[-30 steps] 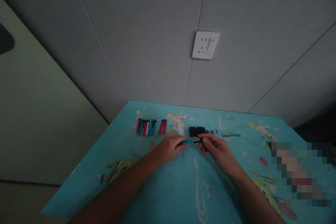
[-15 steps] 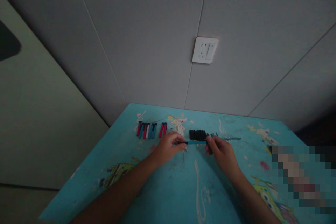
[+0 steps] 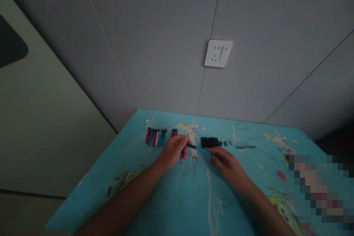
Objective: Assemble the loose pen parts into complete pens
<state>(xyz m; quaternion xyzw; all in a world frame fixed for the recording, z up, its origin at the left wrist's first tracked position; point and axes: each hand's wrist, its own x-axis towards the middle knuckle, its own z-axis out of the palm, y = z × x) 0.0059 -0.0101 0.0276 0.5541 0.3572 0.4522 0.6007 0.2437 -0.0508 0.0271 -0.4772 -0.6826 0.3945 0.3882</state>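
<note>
A slim pen point(image 3: 203, 151), blue with a black section, is held above the table between my two hands. My left hand point(image 3: 174, 150) is closed around its black end, with thumb and fingers pinched together. On the blue end, my right hand point(image 3: 225, 162) closes its fingertips, which partly hide the tip. The pen slopes down from left to right. Behind my right hand lies a row of short black cylinders point(image 3: 209, 142) set side by side. Past my left hand is a row of blue, red and white pens point(image 3: 156, 137) with dark tops.
Small black bits point(image 3: 226, 143) and a dark spring-like strip point(image 3: 245, 147) lie right of the cylinders. Two red pens point(image 3: 174, 132) are partly behind my left hand. The blue cartoon-printed table point(image 3: 177, 206) meets a grey wall with a socket point(image 3: 218, 53). A blurred patch covers the right side.
The pen has gone from nearly level to sloping down to the right. More of its black part now shows beside my left hand. My right hand has moved lower, and the view has shifted slightly.
</note>
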